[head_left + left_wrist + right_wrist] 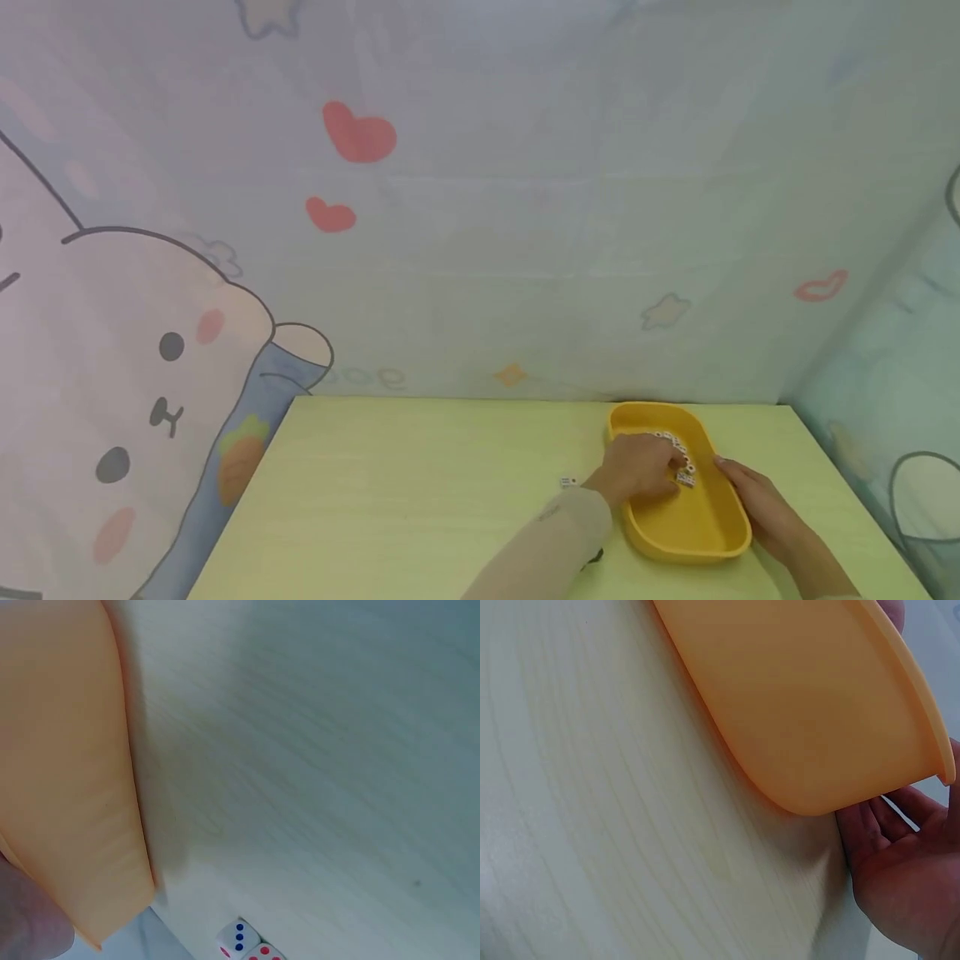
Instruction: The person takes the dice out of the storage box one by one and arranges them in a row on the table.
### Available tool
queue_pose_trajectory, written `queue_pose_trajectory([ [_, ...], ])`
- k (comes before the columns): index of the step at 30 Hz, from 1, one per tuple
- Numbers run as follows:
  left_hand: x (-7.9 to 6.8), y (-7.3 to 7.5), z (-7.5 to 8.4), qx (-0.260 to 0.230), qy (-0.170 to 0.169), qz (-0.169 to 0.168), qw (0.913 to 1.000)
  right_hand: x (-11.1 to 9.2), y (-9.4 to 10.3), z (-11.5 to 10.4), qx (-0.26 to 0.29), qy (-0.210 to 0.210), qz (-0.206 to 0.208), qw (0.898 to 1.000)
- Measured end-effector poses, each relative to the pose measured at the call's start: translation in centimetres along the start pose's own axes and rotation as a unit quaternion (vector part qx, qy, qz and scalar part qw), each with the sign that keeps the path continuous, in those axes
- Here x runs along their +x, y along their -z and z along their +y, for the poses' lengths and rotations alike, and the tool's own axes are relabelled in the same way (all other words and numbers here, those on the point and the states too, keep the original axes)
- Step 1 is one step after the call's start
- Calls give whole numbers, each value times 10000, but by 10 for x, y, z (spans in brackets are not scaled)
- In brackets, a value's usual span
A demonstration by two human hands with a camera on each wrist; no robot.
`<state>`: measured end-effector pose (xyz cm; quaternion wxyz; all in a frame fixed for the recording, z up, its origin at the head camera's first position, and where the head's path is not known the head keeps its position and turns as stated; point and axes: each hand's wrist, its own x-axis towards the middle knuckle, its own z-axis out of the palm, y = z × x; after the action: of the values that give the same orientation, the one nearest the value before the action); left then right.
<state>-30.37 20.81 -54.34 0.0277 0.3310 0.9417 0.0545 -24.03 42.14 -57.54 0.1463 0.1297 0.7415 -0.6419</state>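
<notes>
A yellow, round-cornered plastic tray (697, 529) stands on the pale green wood-grain tabletop (420, 483), with small white spotted cube dice (686, 479) inside. The left hand (641, 467) reaches in over its left rim, fingers near the dice (whether they pinch one, I cannot tell). The right hand (757, 504) grips the right side, thumb at the rim. Two more dice (566, 482) lie left of the tray.
</notes>
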Motion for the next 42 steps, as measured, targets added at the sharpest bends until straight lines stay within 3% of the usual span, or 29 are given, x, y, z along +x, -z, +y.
queue_pose_trajectory([
  [8, 0, 0, 0, -186, 37, -122, 9997, -2, 0, 1, -35, -1, 20, 10000],
  [16, 0, 13, -6, -988, -109, -421, 9942, -1, -2, 3, -66, 10, 94, 9999],
  [22, 2, 15, 12, -770, -173, -408, 9960, -4, -4, 3, -110, -41, 84, 9999],
  [27, 2, 13, 26, -584, 119, -235, 9979, -3, -2, 0, -160, 67, 115, 9998],
  [37, -3, -4, 27, -1266, 531, -355, 9899, -4, -4, 2, -158, -12, 131, 9998],
  [42, -3, -3, 33, -1069, 664, -46, 9920, -4, -5, -1, -140, 55, 169, 9997],
])
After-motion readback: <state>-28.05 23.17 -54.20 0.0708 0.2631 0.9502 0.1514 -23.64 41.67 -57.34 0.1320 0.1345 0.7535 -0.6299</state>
